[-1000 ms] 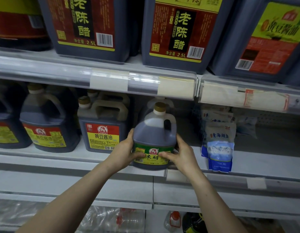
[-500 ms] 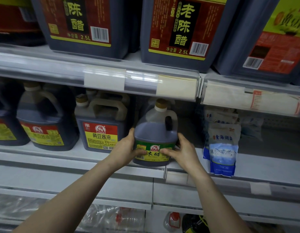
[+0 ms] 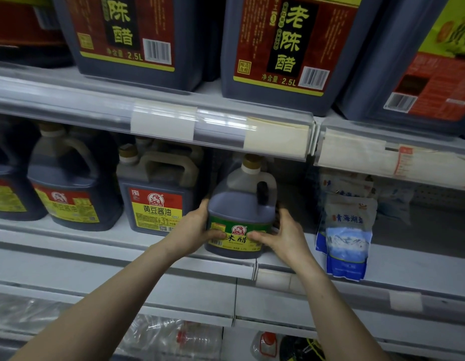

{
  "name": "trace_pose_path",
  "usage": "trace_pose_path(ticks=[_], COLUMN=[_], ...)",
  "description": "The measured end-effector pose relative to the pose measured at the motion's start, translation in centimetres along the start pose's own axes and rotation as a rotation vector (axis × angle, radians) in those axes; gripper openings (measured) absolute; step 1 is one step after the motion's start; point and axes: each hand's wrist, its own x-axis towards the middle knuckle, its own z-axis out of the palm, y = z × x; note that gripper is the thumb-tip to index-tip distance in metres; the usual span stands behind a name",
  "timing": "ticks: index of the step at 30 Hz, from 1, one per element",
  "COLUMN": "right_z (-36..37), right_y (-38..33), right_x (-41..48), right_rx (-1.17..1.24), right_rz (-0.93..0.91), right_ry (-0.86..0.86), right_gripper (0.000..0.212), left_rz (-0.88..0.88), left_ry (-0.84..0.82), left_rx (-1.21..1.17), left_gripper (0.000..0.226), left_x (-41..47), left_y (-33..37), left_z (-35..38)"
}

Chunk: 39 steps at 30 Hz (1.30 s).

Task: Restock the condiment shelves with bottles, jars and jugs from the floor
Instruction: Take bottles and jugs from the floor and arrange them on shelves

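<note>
The vinegar jug (image 3: pixel 241 212) has slid a little deeper onto the shelf (image 3: pixel 108 241), but it is near the front edge. Your left hand (image 3: pixel 197 230) and right hand (image 3: pixel 283 235) both grip its sides. Push it straight back beside the soy sauce jug (image 3: pixel 155 199), label facing you, then let go.

the light is dim and cool, falling from above. a pale streak of glare runs along the clear plastic price rail (image 3: pixel 221 126) on the upper shelf. beneath it the back of the grey metal middle shelf (image 3: pixel 408 259) lies in deep shadow. the dark round jug with the green label (image 3: pixel 241 212) is fairly sharp; the dark soy jugs with yellow labels (image 3: pixel 67 194) at far left are soft. shelf edges bow toward the corners.
</note>
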Motion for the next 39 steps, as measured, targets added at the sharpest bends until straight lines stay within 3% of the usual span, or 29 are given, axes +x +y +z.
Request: trace_pose_path(ticks=[9, 26, 31, 39], right_z=[-0.9, -0.6, 0.6, 4.8], right_y=[0.3, 0.7, 1.0, -0.1], right_x=[0.5, 0.1, -1.2, -6.2], right_rx=[-0.06, -0.127, -0.204, -0.237], right_rz=[0.016, -0.013, -0.056, 0.017], right_ry=[-0.023, 0.0, 0.095, 0.247], right_gripper=[0.064, 0.053, 0.061, 0.074], left_rz=[0.009, 0.01, 0.065, 0.044], left_ry=[0.005, 0.018, 0.144, 0.12], left_rx=[0.002, -0.021, -0.013, -0.021], left_gripper=[0.073, 0.079, 0.077, 0.074], left_x=[-0.1, -0.5, -2.4, -7.7], left_y=[0.4, 0.1, -0.1, -1.5], left_z=[0.1, 0.5, 1.5, 0.4])
